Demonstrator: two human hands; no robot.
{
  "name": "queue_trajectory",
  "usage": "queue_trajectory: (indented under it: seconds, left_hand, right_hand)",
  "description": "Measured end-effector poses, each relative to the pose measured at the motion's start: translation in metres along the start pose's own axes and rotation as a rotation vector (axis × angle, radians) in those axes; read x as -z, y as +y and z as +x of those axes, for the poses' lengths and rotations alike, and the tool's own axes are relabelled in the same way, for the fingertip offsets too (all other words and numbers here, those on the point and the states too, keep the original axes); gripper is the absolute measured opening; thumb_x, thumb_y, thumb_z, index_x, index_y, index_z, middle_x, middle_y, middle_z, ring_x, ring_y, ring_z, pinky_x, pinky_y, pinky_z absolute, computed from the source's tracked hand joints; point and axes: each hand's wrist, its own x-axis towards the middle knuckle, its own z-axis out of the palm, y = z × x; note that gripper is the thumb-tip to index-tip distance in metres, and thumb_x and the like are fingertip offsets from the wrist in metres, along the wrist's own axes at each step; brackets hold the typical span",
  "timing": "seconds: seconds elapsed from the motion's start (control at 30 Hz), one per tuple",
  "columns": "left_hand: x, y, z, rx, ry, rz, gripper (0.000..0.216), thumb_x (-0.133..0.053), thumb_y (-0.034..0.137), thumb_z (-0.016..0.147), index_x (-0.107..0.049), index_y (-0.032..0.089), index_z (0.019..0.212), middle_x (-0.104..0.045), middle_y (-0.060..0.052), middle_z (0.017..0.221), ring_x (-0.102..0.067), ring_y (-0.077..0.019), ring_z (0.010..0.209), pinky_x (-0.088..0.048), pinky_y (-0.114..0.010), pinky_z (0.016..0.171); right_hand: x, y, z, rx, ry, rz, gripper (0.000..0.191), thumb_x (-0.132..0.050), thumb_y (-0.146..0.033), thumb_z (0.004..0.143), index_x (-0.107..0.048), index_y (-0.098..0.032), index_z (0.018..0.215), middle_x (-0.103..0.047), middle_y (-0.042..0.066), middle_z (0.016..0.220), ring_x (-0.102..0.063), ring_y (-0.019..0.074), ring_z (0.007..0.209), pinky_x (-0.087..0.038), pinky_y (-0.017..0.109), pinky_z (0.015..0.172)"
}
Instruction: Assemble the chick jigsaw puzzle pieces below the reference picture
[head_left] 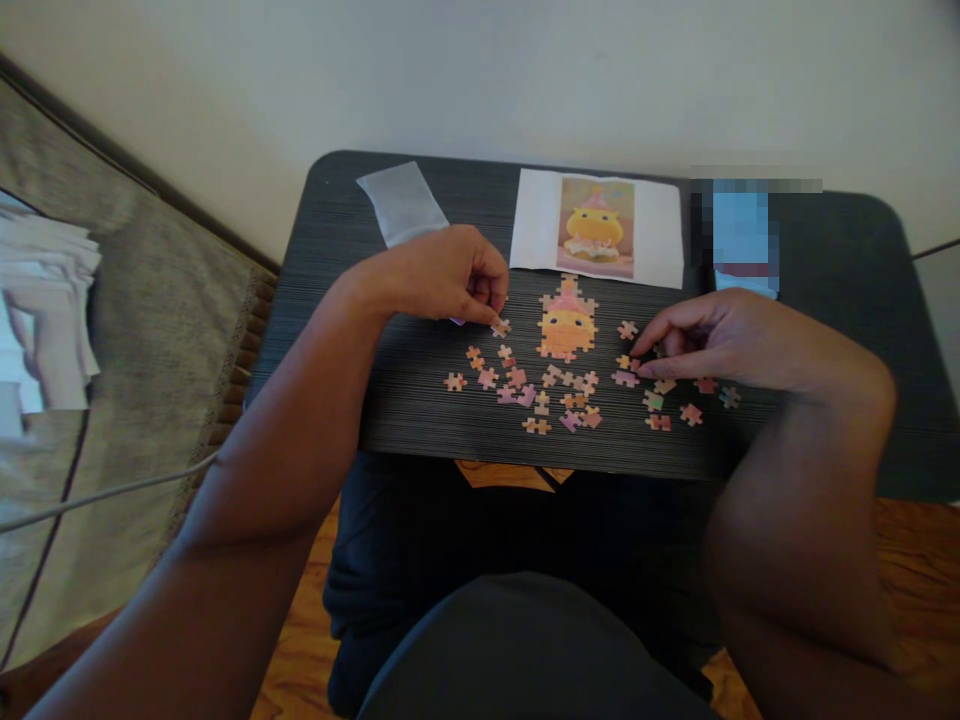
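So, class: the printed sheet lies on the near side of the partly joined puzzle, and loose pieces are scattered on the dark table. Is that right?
Not quite: the head view shows the printed sheet on the far side of the partly joined puzzle, towards the wall. The loose pieces are indeed scattered on the dark table.

Tight lane btwn assembled pcs [568, 330] & R-side loose pcs [660, 423], w/ R hand [709, 340] in over some. Front loose pcs [527, 396] clutter near approach; L hand [457, 275] closes off L side. Flat printed sheet [656, 230] just behind. Open bench [847, 260]: far R corner past blurred blue item [740, 228], + strip btwn L forearm [300, 400] & leftmost pc [454, 382].
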Motion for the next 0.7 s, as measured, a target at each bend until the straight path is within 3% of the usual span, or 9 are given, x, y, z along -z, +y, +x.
queue_trajectory:
  seconds: [0.27, 0.5, 0.57, 0.7]
  left_hand:
    - [0.001, -0.001, 0.002, 0.049, 0.024, -0.002, 0.023, -0.088, 0.037, 0.089, -0.087, 0.015, 0.094, -0.077, -0.006, 0.075, -0.067, -0.0165, 0.066, -0.045, -0.034, 0.068]
    - [0.003, 0.001, -0.001, 0.15, 0.001, -0.074, 0.024, -0.086, 0.037, 0.097, -0.082, 0.015, 0.105, -0.076, -0.004, 0.076, -0.061, -0.0147, 0.069, -0.047, -0.033, 0.072]
    - [0.003, -0.001, -0.002, 0.171, 0.026, -0.11, 0.027, -0.088, 0.04, 0.097, -0.081, 0.015, 0.106, -0.076, -0.004, 0.076, -0.061, -0.0148, 0.069, -0.047, -0.033, 0.072]
    - [0.004, -0.006, -0.002, 0.198, 0.115, -0.149, 0.03, -0.09, 0.042, 0.094, -0.082, 0.016, 0.105, -0.078, -0.005, 0.077, -0.066, -0.0161, 0.067, -0.047, -0.032, 0.068]
  right_hand:
    - [-0.01, -0.015, 0.001, 0.071, 0.055, 0.011, 0.029, -0.097, -0.056, 0.091, -0.094, -0.03, 0.104, -0.088, 0.004, 0.087, -0.067, 0.0171, 0.06, -0.046, 0.035, 0.049]
    - [-0.018, -0.03, 0.004, 0.248, 0.013, -0.015, 0.023, -0.097, -0.05, 0.093, -0.093, -0.028, 0.097, -0.08, 0.001, 0.072, -0.065, 0.0152, 0.06, -0.046, 0.035, 0.059]
    - [-0.021, -0.032, 0.003, 0.266, 0.068, -0.014, 0.024, -0.093, -0.052, 0.098, -0.092, -0.028, 0.097, -0.082, 0.002, 0.076, -0.066, 0.0167, 0.062, -0.046, 0.037, 0.06]
    - [-0.023, -0.033, 0.0, 0.329, 0.31, -0.034, 0.029, -0.085, -0.056, 0.105, -0.088, -0.03, 0.091, -0.081, 0.004, 0.076, -0.063, 0.0199, 0.062, -0.045, 0.041, 0.062]
